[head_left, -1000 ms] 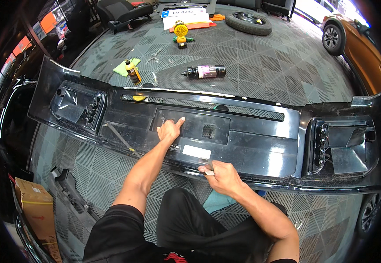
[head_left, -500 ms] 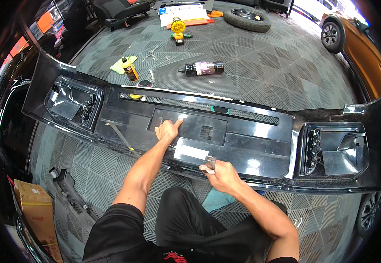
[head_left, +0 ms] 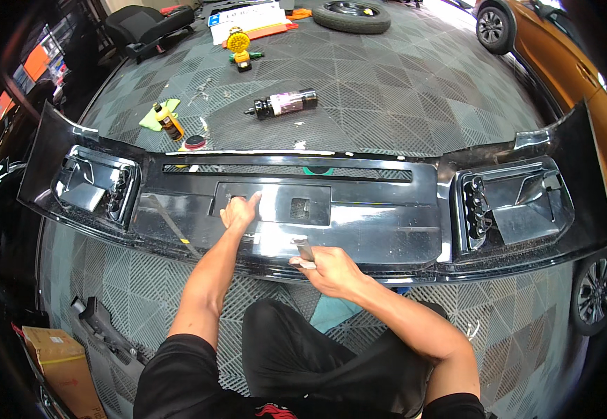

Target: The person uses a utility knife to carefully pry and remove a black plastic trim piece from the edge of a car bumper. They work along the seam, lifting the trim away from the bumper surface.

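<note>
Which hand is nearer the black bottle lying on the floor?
Left. The left hand is on the black panel, on the near side of the bottle; the right hand, holding a flat grey piece, is farther, by the panel's near edge.

Car workshop: black bumper panel; car seat, loose wheel, bottles rest on patterned grey floor; orange car stands nearby

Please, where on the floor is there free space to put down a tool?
The widest bare floor lies right of the black bottle, between the tyre, the orange car and the black panel. It is crowded left of that bottle: yellow bottle, green cloth, red round piece.
</note>
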### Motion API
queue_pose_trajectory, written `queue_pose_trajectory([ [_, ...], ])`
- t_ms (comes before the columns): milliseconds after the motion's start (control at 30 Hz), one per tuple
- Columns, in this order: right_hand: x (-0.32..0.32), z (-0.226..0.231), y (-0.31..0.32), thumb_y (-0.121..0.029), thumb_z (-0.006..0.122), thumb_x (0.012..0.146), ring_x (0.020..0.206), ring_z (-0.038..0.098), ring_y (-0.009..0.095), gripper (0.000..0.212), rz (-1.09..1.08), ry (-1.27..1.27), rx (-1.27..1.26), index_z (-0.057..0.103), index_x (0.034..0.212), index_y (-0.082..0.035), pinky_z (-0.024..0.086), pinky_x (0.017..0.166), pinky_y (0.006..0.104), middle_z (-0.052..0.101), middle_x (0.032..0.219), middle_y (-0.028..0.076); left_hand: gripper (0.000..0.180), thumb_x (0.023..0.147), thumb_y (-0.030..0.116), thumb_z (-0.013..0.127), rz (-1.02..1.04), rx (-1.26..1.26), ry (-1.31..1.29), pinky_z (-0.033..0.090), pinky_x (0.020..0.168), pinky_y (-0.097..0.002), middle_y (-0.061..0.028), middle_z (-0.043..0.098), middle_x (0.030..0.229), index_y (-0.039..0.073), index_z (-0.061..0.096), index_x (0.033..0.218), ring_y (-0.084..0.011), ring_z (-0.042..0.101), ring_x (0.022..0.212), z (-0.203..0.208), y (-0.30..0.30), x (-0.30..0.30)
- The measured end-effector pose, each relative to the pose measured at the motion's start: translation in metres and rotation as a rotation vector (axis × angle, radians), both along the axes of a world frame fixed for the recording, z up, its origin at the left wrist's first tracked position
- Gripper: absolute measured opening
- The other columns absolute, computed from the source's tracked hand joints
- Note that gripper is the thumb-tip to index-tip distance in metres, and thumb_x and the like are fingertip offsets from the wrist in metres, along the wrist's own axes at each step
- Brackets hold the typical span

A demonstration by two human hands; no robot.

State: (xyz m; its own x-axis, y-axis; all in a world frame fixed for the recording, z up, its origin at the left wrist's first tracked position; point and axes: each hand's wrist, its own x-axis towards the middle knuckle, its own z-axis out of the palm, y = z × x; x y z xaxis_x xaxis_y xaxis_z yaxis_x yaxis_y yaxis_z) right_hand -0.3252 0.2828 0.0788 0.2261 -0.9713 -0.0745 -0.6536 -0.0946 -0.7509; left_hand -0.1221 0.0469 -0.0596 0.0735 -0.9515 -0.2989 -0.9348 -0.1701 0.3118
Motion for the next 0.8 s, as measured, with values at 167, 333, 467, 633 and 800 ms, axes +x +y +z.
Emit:
queue_pose_trajectory([
  [167,-0.001,0.009,-0.002,-0.031,0.059,0.103,0.091,0.07,0.045,0.038,-0.033,-0.028,0.034,0.065,0.134,-0.01,0.055,0.08,0.0517,0.072,0.095,0.025,0.075,0.091,0.074,0.057,-0.004,0.014,0.011,0.042,0.102,-0.0444,-0.0196,0.076,0.112,0.005,0.08,0.105,-0.0326,0.071,0.109,0.0,0.0,-0.001],
  [333,0.001,0.005,-0.005,-0.028,0.066,0.101,0.075,0.067,0.042,0.025,-0.094,-0.113,-0.105,0.069,0.097,-0.003,0.052,0.067,0.047,0.067,0.078,0.02,0.076,0.091,0.075,0.055,-0.02,0.018,-0.021,0.044,0.101,-0.0447,-0.0201,0.076,0.113,0.005,0.08,0.105,-0.034,0.071,0.111,-0.005,0.0,-0.001],
  [467,-0.004,0.003,-0.009,-0.028,0.064,0.101,0.089,0.071,0.043,0.028,-0.058,-0.088,-0.05,0.075,0.111,-0.005,0.055,0.08,0.0506,0.072,0.093,0.025,0.082,0.091,0.08,0.05,0.002,0.041,-0.084,0.051,0.096,-0.0458,-0.0203,0.076,0.113,0.005,0.081,0.103,-0.0358,0.072,0.112,-0.007,-0.003,-0.003],
  [633,-0.001,0.005,-0.013,-0.032,0.066,0.1,0.077,0.072,0.041,0.033,-0.103,-0.065,-0.009,0.069,0.096,0.001,0.055,0.071,0.048,0.07,0.082,0.024,0.079,0.091,0.077,0.053,0.02,0.111,-0.057,0.041,0.106,-0.0441,-0.0187,0.077,0.113,0.005,0.078,0.11,-0.0295,0.073,0.11,-0.003,0.0,-0.002],
  [800,-0.006,0.007,-0.017,-0.031,0.069,0.099,0.076,0.072,0.039,0.033,-0.141,-0.099,0.037,0.071,0.095,0.001,0.055,0.071,0.0443,0.072,0.081,0.021,0.079,0.092,0.075,0.054,-0.001,0.069,0.033,0.042,0.105,-0.0459,-0.021,0.076,0.114,0.002,0.078,0.11,-0.0322,0.072,0.111,-0.001,0.003,0.0],
])
